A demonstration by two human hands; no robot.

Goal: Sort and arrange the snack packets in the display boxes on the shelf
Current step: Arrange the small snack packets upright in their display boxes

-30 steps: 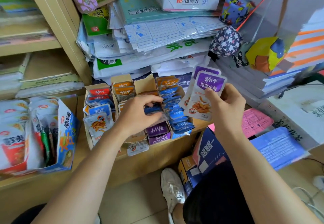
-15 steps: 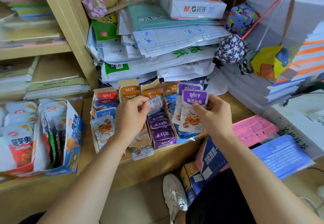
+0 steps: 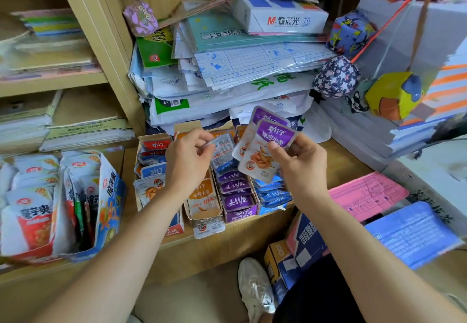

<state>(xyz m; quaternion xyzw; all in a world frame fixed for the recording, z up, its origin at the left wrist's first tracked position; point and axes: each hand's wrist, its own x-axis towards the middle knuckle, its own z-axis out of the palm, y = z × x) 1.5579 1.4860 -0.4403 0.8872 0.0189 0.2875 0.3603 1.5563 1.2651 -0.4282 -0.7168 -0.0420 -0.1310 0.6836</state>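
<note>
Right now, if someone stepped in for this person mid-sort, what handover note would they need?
Left grip pinches one packet, silver back showing, above the boxes.
Right grip holds two purple packets, fanned.
Done: the purple box holds a purple row; blue packets sit stacked beside it.
Left: file the three held packets by colour, the purple ones probably into the purple box; the leftmost box mixes red and blue.

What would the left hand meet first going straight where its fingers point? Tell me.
The left hand, pinching a silvery packet, points rightward. Going on, it would probably meet the purple packets held by the right hand first; their depth gap is unclear.
</note>
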